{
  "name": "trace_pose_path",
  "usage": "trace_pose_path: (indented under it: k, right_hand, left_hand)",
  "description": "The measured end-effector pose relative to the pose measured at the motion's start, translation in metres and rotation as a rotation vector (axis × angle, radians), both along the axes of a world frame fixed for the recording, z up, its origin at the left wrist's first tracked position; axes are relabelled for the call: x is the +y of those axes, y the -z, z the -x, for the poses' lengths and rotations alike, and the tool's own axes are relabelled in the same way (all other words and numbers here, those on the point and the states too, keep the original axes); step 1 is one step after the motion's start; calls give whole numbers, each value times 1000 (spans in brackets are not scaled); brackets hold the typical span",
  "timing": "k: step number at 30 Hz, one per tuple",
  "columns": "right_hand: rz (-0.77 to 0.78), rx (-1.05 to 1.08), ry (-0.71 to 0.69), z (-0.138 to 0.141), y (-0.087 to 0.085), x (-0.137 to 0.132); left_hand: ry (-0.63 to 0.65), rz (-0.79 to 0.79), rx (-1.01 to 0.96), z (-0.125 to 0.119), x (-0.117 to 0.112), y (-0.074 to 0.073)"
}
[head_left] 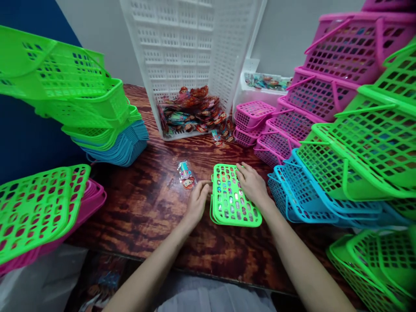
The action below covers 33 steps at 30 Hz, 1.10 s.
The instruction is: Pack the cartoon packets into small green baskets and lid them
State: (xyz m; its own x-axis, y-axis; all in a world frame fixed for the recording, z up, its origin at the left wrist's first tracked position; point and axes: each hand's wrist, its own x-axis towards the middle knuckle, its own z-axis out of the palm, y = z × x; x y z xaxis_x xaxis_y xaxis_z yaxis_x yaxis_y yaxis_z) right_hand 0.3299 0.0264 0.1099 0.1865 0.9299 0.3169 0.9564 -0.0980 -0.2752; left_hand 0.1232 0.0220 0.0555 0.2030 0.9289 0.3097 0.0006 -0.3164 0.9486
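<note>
A small bright green plastic basket (pixel 235 203) with a perforated lid lies on the wooden table in front of me, and colourful contents show through its holes. At its left edge, the fingers of my left hand (pixel 197 200) close on the rim or folded handle; the exact grip is partly hidden. My right hand (pixel 252 184) rests over the upper right part of the lid, fingers stretched across it. Just beyond my left hand lies a clear packet (pixel 186 175) with a red-haired doll figure and a turquoise piece.
A white crate (pixel 182 47) lies on its side at the back, with a heap of similar packets (pixel 195 110). Stacked green baskets (pixel 81 104) and blue ones (pixel 120 145) stand left. Pink baskets (pixel 318 93), green and blue filled ones tower right. Green lids (pixel 39 208) lie front left.
</note>
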Motion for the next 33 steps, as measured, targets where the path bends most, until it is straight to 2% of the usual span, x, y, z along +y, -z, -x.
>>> trace_pose_path:
  k: [3,6,9,12,16,19,23,26,29,31,33]
  right_hand:
    - [34,-11,-9,-2,-1,2]
    - [46,-34,-11,-2,-2,2]
    - [51,-58,5,1,-2,0]
    - [48,-89,20,4,-1,-2]
    - [37,-135,33,7,0,-4]
    - [29,-161,34,7,2,-3]
    - [-5,-206,29,5,6,-2]
    - [-43,-267,26,4,11,-1]
    - [-58,-334,27,5,12,-1]
    - [-59,-373,31,6,12,-2]
    - [-58,-403,31,8,11,-3]
  left_hand:
    - [-34,-134,99,17,-33,3]
    - [-85,-412,329,28,-60,8]
    - [-71,-603,500,36,-67,9]
    - [-1,-691,594,40,-60,1]
    - [35,-598,588,37,-48,-13]
    - [64,-479,552,31,-43,-16]
    - [91,-188,352,14,-45,-5]
    - [-41,-26,137,-3,-52,5]
    - [-152,37,82,-12,-60,7]
    - [-137,22,142,-8,-64,4]
    - [-70,-14,194,0,-67,-3]
